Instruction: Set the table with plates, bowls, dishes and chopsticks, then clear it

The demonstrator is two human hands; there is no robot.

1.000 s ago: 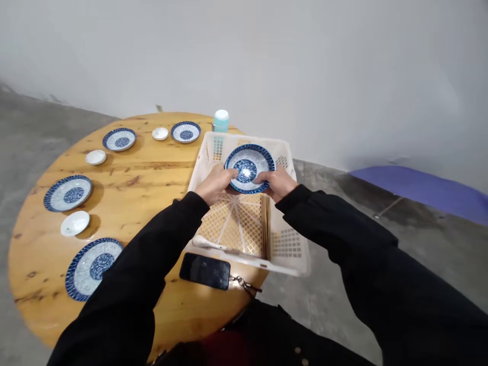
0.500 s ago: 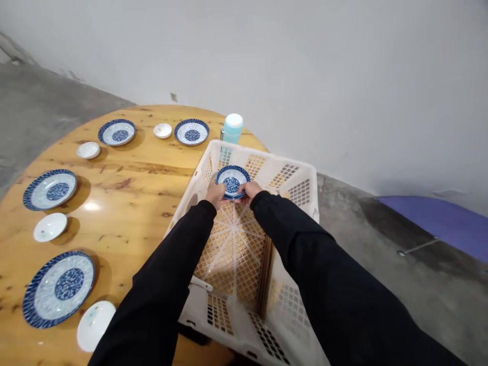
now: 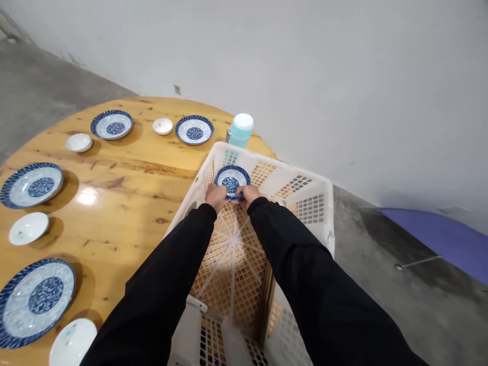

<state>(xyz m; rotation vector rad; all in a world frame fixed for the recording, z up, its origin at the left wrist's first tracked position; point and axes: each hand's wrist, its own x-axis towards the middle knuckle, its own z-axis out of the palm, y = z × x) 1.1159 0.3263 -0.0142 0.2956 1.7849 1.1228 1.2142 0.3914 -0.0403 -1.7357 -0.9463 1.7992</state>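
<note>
Stack of round, blue-rimmed white ceramic plates with blue-patterned centres, low inside the white perforated plastic basket, towards its far left corner. Held roughly level between both hands; number unclear behind overlapping rims, and cannot tell whether touching the basket floor or just above it. Left hand, black-sleeved: fingers closed on the near left rim. Right hand, likewise black-sleeved: fingers gripping the near right rim, thumb over the top, the rest mostly hidden beneath. Probably stiff and brittle, fairly heavy as a stack, and slippery along the glossy glaze; likely to slide or chip if tilted or knocked. Best taken by opposite sides of the rim, thumbs above, fingers under the lowest plate, pressing all together. Along the basket's right side, bundle of thin brown sticks. Just behind the basket, turquoise bottle with white lid, on the round yellow-brown wooden worktop. Farther left, loose blue-and-white ceramic plates alternating with round white bowls, apart from both hands.
</note>
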